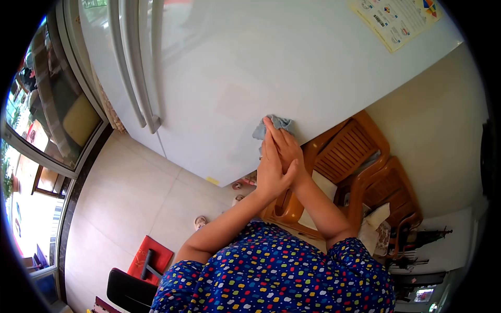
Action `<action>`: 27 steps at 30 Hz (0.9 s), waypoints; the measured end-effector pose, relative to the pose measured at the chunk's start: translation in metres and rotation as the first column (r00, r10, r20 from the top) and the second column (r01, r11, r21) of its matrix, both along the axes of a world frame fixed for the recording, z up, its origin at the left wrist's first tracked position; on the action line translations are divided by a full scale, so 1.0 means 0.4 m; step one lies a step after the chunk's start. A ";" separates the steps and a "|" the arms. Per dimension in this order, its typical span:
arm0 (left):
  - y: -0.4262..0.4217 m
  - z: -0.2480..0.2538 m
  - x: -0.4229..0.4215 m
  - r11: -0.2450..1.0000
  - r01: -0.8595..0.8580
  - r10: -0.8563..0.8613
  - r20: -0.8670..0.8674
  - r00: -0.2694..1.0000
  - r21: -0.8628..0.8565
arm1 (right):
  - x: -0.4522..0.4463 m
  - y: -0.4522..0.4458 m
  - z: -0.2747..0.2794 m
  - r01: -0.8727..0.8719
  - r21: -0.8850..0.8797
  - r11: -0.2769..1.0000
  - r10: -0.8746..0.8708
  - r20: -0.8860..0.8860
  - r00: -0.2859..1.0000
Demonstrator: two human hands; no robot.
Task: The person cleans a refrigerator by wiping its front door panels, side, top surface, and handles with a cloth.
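Observation:
A crumpled grey-blue cloth [273, 125] lies against the white refrigerator door [219, 83], near its lower right part. My right hand [288, 150] presses the cloth to the door with its fingers stretched over it. Across the side and back of that hand rests my left hand [271, 171], fingers extended and thumb lying over the right wrist. Part of the cloth is hidden under the fingers.
Two long handles [136, 68] run along the door's left side. A printed sheet [399, 21] is stuck at the upper right. Brown chairs [347, 148] stand right of the refrigerator. Behind me on the left are a red object [151, 253] and a black chair-like shape [125, 289].

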State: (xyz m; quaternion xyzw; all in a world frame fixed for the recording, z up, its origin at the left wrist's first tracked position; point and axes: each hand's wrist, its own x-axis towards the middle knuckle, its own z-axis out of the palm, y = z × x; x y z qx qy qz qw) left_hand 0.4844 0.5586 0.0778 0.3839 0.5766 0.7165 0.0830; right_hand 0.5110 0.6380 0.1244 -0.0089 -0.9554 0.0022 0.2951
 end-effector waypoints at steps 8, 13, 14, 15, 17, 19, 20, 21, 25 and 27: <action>-0.020 0.018 0.002 0.994 -0.112 0.112 -0.105 0.988 0.002 | -0.002 0.015 -0.001 -0.036 0.090 0.995 0.038 -0.021 0.999; -0.001 -0.019 0.013 0.998 -0.044 0.049 -0.123 0.991 0.041 | 0.032 0.026 -0.008 -0.030 0.114 0.993 0.024 0.054 0.998; 0.011 -0.041 0.033 0.998 -0.025 0.035 -0.180 0.983 0.060 | 0.069 0.039 -0.023 -0.023 0.144 0.989 0.011 0.084 0.996; 0.021 -0.069 0.052 1.000 0.009 -0.004 -0.209 0.978 0.026 | 0.098 0.050 -0.033 -0.019 0.192 0.981 0.000 0.097 0.995; 0.026 -0.093 0.066 1.000 0.012 -0.013 -0.257 0.966 -0.008 | 0.103 0.082 -0.052 0.013 0.318 0.948 -0.026 0.036 0.999; 0.030 -0.089 0.070 1.000 0.008 -0.014 -0.313 0.950 -0.021 | 0.096 0.090 -0.039 0.064 0.475 0.878 -0.043 -0.055 0.998; 0.036 -0.085 0.069 1.000 0.006 -0.012 -0.317 0.948 -0.022 | 0.090 0.092 -0.026 0.064 0.474 0.878 -0.041 -0.059 0.997; 0.035 -0.053 0.060 1.000 -0.020 0.017 -0.356 0.934 -0.003 | 0.079 0.081 0.004 0.076 0.460 0.885 -0.031 -0.106 0.994; 0.041 0.063 0.003 0.989 -0.089 0.137 -0.495 0.858 0.119 | 0.041 0.049 0.093 0.187 0.438 0.879 -0.063 -0.281 0.958; 0.048 0.085 -0.030 0.982 -0.103 0.171 -0.517 0.838 0.158 | 0.008 0.048 0.111 0.262 0.440 0.859 -0.094 -0.367 0.925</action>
